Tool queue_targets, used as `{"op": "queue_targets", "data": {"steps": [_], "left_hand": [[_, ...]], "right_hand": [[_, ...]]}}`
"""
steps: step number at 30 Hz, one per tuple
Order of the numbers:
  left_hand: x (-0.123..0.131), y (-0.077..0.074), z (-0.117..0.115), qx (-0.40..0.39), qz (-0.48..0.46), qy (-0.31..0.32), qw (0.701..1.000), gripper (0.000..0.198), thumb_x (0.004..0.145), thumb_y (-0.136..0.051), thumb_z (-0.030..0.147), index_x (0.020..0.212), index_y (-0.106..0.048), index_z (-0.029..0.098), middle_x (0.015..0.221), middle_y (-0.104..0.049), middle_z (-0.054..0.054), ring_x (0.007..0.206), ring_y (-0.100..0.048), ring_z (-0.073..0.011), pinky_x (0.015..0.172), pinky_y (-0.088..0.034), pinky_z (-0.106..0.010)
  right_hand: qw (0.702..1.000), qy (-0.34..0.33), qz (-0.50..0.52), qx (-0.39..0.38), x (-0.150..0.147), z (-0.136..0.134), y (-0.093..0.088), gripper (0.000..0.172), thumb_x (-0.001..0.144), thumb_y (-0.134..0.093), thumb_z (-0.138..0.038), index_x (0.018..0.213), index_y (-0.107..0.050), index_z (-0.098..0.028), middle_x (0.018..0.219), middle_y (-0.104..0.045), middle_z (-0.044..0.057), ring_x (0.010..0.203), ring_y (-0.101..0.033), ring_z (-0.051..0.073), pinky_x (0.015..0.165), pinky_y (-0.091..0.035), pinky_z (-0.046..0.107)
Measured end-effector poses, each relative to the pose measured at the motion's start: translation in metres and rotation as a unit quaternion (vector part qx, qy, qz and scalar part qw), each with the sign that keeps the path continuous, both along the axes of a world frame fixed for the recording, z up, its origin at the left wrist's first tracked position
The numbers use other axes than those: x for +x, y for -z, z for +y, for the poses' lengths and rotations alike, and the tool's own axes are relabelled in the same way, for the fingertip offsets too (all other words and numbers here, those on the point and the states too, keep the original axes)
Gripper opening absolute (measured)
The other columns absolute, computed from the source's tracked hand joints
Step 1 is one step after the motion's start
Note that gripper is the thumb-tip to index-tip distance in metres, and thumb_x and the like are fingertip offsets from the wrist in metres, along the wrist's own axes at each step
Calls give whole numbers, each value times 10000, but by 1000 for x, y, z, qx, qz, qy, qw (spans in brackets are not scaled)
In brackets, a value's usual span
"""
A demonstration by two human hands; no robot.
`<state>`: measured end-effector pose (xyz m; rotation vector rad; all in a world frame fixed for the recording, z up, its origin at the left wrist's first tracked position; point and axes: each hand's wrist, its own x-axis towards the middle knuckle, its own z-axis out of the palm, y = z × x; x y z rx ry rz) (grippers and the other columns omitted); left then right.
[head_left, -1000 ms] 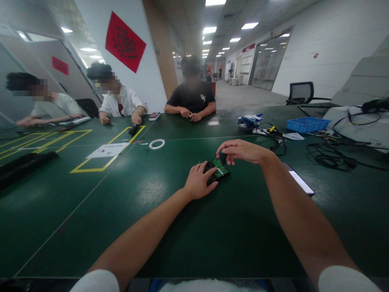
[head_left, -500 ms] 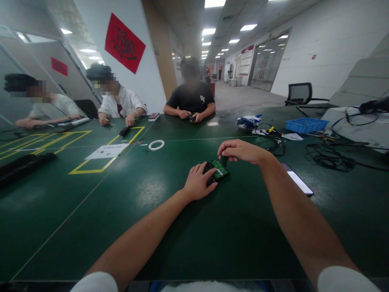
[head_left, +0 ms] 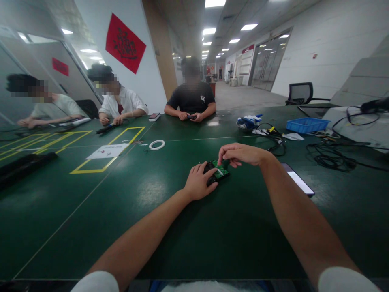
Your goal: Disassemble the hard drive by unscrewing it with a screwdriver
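Note:
My left hand (head_left: 199, 181) lies over a black device with a green circuit board (head_left: 221, 173) on the green table. Its fingers hold the dark housing at the left side, and the thumb is at the near edge. Above the board's far right part, my right hand (head_left: 232, 155) is bent down with curled fingers. One fingertip reaches the board's surface or just over it; contact is hard to tell. Whatever those fingers may hold is too small or hidden to make out.
A phone with a lit screen (head_left: 299, 182) lies right of my right forearm. Black cables (head_left: 330, 156), a blue tray (head_left: 307, 125) and a bowl of blue-white items (head_left: 249, 121) are farther right. A white ring (head_left: 157, 145) and a paper sheet (head_left: 107, 151) lie left. Several people sit opposite.
My right hand has moved slightly down and left, bringing a fingertip to the circuit board. My left hand stays put. A person opposite at left has moved a dark object leftward.

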<state>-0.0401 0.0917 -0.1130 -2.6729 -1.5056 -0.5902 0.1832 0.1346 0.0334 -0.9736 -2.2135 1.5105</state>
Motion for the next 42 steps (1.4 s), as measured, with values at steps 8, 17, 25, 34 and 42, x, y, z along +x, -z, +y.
{"op": "queue_targets", "data": {"steps": [8,17,25,34,42], "left_hand": [[0,2,0,4,-8,-1,1000,610,886,-603,566,1450,-504,356,1564,-362,-95,1394,-360,-385,1124,-301,-582],[1,1,1,5,1,-2,1000,606,887,-598,564,1448,-503,356,1549,-368,-101,1391,-362,-385,1116,-313,-579],[0,2,1,9,-2,3,1000,604,886,-597,570,1445,-507,359,1565,-348,-96,1387,-360,-387,1113,-314,-577],[-1,4,2,12,3,1,1000,611,887,-595,577,1451,-501,363,1561,-352,-92,1382,-370,-379,1118,-311,-564],[0,3,1,10,3,0,1000,605,893,-584,579,1451,-500,362,1563,-347,-95,1387,-361,-381,1116,-306,-571]], "right_hand": [[999,-45,-26,-16,2,1,2,229,866,-556,-295,911,-722,-144,702,-663,27,548,-549,103,459,-405,195],[993,-70,8,-90,-2,-2,6,232,899,-593,-325,1046,-649,-154,1023,-721,87,550,-600,84,478,-474,198],[990,-57,57,-116,-1,4,14,322,948,-586,-424,1108,-616,-146,846,-674,57,618,-641,123,560,-533,236],[998,-32,40,-31,-1,5,11,352,935,-613,-422,1170,-624,-160,1104,-679,92,628,-555,75,514,-439,193],[998,-47,0,33,-2,5,9,381,941,-586,-442,1170,-671,-149,780,-619,11,658,-534,106,591,-446,226]]}}
